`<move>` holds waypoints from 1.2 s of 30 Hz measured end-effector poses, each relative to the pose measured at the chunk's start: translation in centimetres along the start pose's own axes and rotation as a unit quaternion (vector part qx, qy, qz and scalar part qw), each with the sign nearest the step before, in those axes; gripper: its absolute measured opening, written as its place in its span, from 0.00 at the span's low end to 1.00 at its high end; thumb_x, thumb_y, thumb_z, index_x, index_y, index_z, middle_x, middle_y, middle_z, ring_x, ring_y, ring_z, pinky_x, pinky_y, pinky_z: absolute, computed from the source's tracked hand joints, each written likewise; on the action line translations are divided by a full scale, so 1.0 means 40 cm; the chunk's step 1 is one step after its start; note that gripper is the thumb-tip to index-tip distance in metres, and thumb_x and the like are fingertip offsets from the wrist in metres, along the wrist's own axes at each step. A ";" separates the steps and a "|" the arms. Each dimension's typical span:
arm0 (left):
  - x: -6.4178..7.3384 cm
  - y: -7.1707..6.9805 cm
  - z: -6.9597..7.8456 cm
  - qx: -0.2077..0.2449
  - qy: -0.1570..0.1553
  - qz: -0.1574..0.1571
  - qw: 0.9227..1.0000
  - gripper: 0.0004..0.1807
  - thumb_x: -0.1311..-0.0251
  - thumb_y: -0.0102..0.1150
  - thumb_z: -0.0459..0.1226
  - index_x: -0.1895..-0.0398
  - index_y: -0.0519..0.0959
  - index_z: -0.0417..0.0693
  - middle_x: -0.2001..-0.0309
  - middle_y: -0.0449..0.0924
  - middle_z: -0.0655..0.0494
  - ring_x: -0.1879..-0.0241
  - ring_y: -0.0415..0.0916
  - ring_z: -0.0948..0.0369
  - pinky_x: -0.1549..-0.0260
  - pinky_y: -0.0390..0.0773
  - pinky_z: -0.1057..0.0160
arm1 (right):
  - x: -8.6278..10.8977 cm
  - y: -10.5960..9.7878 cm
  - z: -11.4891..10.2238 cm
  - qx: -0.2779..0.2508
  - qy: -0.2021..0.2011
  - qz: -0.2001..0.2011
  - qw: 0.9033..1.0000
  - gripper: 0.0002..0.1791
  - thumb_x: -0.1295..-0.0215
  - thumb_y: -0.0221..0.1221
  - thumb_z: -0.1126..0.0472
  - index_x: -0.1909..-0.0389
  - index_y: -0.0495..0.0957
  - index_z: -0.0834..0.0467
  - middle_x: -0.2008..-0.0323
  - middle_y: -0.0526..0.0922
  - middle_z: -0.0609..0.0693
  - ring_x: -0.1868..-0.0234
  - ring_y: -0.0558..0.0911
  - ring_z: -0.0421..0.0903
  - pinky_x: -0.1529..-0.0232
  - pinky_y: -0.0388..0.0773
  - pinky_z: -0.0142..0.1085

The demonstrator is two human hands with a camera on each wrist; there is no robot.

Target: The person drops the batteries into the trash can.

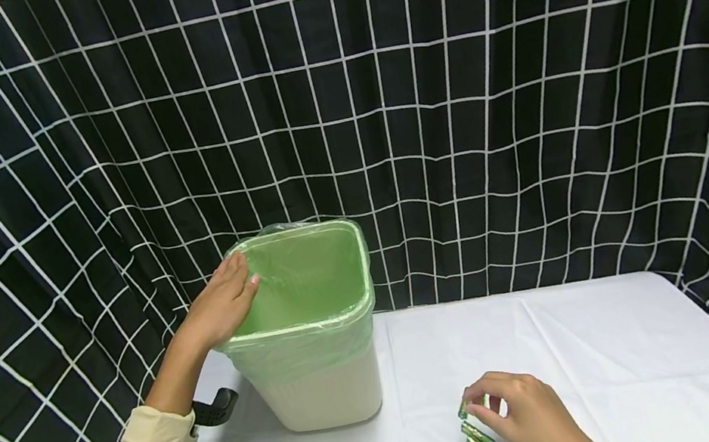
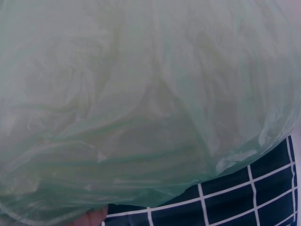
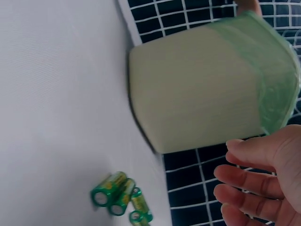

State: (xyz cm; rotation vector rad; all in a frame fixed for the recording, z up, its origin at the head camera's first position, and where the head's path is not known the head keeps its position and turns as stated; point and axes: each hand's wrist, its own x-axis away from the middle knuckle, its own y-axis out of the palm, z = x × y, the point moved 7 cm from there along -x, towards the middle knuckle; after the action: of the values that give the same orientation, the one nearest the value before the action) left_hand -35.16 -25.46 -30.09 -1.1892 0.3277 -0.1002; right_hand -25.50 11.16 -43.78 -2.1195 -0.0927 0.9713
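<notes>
A pale waste bin [image 1: 332,392] stands on the white table, lined with a thin green bag [image 1: 318,348] folded over its rim. My left hand [image 1: 219,306] rests on the bin's left rim, its fingers straight along the edge. Bag plastic fills most of the left wrist view, with a fingertip [image 2: 91,217] at the bottom. Several green batteries [image 1: 477,435] lie close together on the table, right of the bin. Over them is my right hand [image 1: 527,409], its fingers loosely bent. In the right wrist view the batteries [image 3: 113,190] lie apart from the fingers.
A white cloth [image 1: 594,353] covers the table. Black curtains with a white grid [image 1: 423,127] hang behind it and at both sides. A black device [image 1: 216,408] is strapped at the left wrist, beside the bin.
</notes>
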 end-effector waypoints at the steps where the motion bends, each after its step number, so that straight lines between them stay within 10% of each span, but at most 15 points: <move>1: 0.000 0.000 0.000 0.000 0.000 0.000 1.000 0.34 0.18 0.31 0.45 0.25 0.49 0.23 0.21 0.43 0.32 0.21 0.37 0.40 0.23 0.43 0.45 | 0.005 0.003 0.003 0.001 -0.003 0.001 1.000 0.09 0.48 0.75 0.62 0.71 0.86 0.46 0.71 0.82 0.29 0.76 0.70 0.23 0.79 0.65 0.25; 7: 0.000 0.000 0.000 -0.001 -0.001 0.000 1.000 0.34 0.18 0.31 0.45 0.25 0.49 0.23 0.21 0.43 0.32 0.21 0.37 0.40 0.23 0.43 0.45 | 0.028 0.022 0.022 -0.002 -0.014 -0.001 1.000 0.10 0.49 0.75 0.64 0.69 0.86 0.46 0.72 0.83 0.32 0.76 0.72 0.25 0.79 0.65 0.26; 16: 0.000 0.002 -0.002 -0.003 -0.001 0.001 1.000 0.33 0.18 0.31 0.44 0.25 0.49 0.23 0.21 0.43 0.32 0.21 0.37 0.40 0.23 0.43 0.45 | 0.067 0.077 0.085 -0.007 0.123 -0.133 0.984 0.05 0.43 0.72 0.61 0.66 0.86 0.51 0.69 0.85 0.36 0.74 0.71 0.26 0.73 0.72 0.26; 36: -0.002 0.000 -0.002 -0.004 -0.001 0.003 1.000 0.33 0.18 0.31 0.43 0.25 0.49 0.22 0.22 0.43 0.31 0.21 0.38 0.40 0.23 0.43 0.45 | 0.104 0.131 0.132 0.018 0.162 -0.178 0.970 0.10 0.50 0.76 0.60 0.66 0.87 0.52 0.73 0.84 0.36 0.73 0.78 0.31 0.68 0.83 0.37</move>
State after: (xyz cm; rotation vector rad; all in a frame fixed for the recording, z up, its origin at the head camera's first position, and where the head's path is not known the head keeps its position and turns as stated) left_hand -35.25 -25.52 -30.11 -1.1961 0.3308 -0.0920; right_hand -27.36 12.38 -51.98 -2.1051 -0.2771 0.4081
